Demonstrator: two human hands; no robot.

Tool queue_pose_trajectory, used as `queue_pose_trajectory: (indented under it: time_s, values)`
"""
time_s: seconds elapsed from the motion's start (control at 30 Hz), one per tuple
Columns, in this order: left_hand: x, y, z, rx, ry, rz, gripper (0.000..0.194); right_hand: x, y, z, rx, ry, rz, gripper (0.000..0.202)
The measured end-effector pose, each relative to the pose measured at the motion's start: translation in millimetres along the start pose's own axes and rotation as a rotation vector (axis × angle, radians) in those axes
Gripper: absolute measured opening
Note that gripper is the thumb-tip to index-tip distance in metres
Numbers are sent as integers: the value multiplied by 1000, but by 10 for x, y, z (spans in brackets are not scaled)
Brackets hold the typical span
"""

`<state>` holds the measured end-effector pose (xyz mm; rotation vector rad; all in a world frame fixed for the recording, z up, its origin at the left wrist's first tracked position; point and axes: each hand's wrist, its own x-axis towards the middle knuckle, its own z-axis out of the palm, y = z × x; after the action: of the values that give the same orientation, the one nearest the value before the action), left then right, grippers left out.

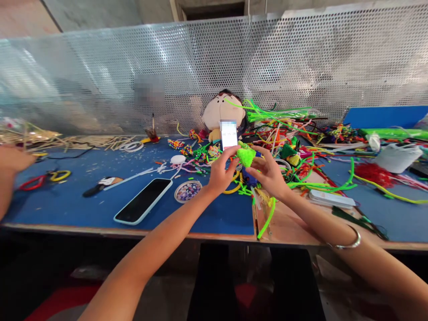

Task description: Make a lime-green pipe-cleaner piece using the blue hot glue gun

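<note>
A bright green fuzzy piece (246,156), which looks made of pipe cleaners, is held up between both hands above the table. My left hand (221,171) pinches it from the left with thumb and fingers. From the right, the fingers of my right hand (270,174) are curled around its edge. Behind it, a small lit screen (229,133) leans against a plush doll (223,111). Under the hands lie cut green pipe cleaners (267,220) and a yellow-handled tool (235,185), partly hidden.
On the blue table (83,200) lie a phone (143,201), a round dish of beads (188,191) and scissors (60,175). Colourful pipe cleaners (301,133) heap at the back right. A perforated metal screen (117,67) stands behind. Another person's arm (10,169) reaches in at left.
</note>
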<state>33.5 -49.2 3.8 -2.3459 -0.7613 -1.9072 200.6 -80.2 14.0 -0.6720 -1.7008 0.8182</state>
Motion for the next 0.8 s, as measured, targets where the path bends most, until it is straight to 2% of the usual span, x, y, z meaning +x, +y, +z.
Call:
queue_pose_trajectory:
  time_s: [0.13,0.23,0.33,0.4,0.53,0.67,0.8]
  values:
    - [-3,-17,0,-71,-144,-16,39,-7,-6,-6,-69,22,20,53]
    - [-18,-28,8,-132,-255,-25,56,-10,-14,-13,-169,52,30,52]
    - [-35,-53,29,-142,-297,-49,63,-8,-33,-19,-290,59,19,52]
    - [-43,-73,44,-120,-274,-52,59,-6,-51,-20,-323,58,2,54]
    - [-40,-80,47,22,-156,-3,48,-9,-78,-23,-412,76,-70,54]
    - [-16,-24,17,144,-76,70,39,-19,-73,-38,-499,72,-135,40]
    - [18,20,-11,169,-39,124,34,-17,-51,-58,-461,60,-120,33]
